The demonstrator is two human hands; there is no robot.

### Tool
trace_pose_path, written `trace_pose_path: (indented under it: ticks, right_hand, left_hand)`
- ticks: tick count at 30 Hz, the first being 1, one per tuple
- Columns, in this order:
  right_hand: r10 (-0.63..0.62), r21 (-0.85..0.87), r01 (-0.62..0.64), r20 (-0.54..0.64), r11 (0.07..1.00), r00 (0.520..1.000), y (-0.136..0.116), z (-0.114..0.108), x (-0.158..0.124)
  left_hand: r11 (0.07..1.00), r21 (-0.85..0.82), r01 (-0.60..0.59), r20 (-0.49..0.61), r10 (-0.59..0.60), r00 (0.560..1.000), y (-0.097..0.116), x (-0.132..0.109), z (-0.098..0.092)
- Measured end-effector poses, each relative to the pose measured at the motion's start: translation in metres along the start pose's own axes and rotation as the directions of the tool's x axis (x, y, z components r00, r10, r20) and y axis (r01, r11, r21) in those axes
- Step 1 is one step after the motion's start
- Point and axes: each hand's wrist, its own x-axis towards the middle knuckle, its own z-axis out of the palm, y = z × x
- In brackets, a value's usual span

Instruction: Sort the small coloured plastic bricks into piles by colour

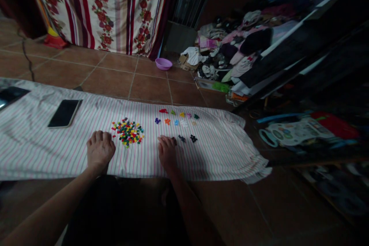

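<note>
A mixed heap of small coloured pieces [128, 132], too small to name by kind, lies on a striped cloth [72, 153]. Left of the heap, my left hand [100, 149] rests on the cloth with its fingers curled under; nothing shows in it. My right hand [167, 150] lies palm down right of the heap, fingers stretched forward. Close by its fingertips is a small brown group [174, 141], partly hidden. Farther right are a dark grey group [181, 138] and a black group [193, 138]. Beyond them, single-colour groups form two rows, including red [163, 111], orange [167, 122] and white [183, 123].
A phone [65, 113] lies left on the cloth, and another dark device [11, 96] sits at the far left. On the tiled floor beyond stands a purple basin [163, 63]. Piled clothes [230, 46] and a dark slanting frame [288, 46] occupy the right side.
</note>
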Motion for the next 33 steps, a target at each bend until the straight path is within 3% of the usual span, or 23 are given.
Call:
trace_pose_path:
  ticks: [13, 19, 22, 25, 29, 33]
  right_hand:
    - [-0.002, 0.060, 0.011, -0.149, 0.998, 0.989, 0.006, -0.003, -0.004]
    - [0.060, 0.100, -0.040, -0.206, 0.994, 0.977, 0.028, -0.022, 0.024]
    - [0.065, 0.082, -0.056, -0.111, 0.995, 0.992, 0.042, -0.026, 0.055]
    - [0.100, -0.026, -0.098, 0.065, 0.995, 0.993, 0.048, -0.026, 0.089]
    - [0.258, -0.288, -0.180, 0.261, 0.941, 0.930, 0.046, -0.025, 0.124]
    - [0.314, -0.421, -0.134, 0.394, 0.897, 0.864, 0.041, -0.019, 0.140]
  left_hand:
    - [0.999, -0.034, 0.001, -0.007, -0.001, 1.000, -0.001, 0.000, 0.003]
    - [1.000, 0.004, -0.014, -0.027, 0.015, 1.000, 0.000, 0.000, 0.000]
    - [1.000, 0.017, -0.016, -0.030, 0.016, 0.999, 0.000, 0.000, 0.001]
    - [1.000, 0.017, -0.017, -0.040, 0.017, 0.999, 0.000, 0.001, 0.003]
    - [1.000, 0.010, -0.011, -0.030, 0.011, 0.999, 0.000, 0.001, 0.004]
    - [1.000, -0.005, -0.006, -0.027, 0.006, 1.000, 0.000, 0.002, 0.002]
